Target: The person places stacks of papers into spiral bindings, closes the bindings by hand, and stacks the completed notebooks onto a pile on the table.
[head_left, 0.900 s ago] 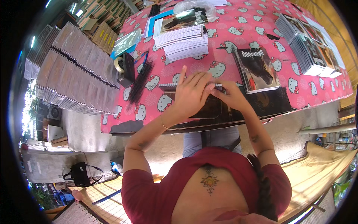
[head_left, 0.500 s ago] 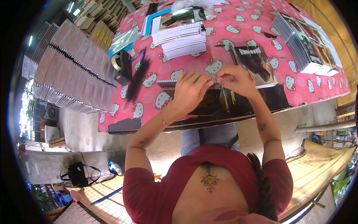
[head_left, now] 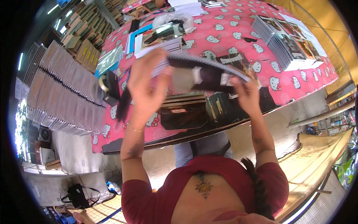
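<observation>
Raising the notebook [head_left: 210, 76] off the worktop [head_left: 266, 56] is the change at this moment. Reference landmark: the dark board [head_left: 182, 118] at the near edge. Half a second ago, both hands were close together over the coiled edge, low along the board's far side. That far side is now uncovered.

The notebook is in the air just beyond the board, tilted, coiled edge uppermost. Hands are apart, one at each end. The right hand [head_left: 247, 96] is closed on the right end. The left hand [head_left: 147, 84] is at the opposite end, motion-blurred; whether its fingers are closed cannot be determined. Judgement: handling has passed from close work at the coil to moving the whole notebook.

Left of the board lie loose black coils [head_left: 124, 102], with a tape dispenser [head_left: 112, 89] farther left. Beyond the board to the right, partly hidden, lies a dark-covered notebook [head_left: 233, 59]; finished-looking stacks [head_left: 296, 56] stand farther right. Farthest out, beyond the board, is a white paper pile [head_left: 186, 8].
</observation>
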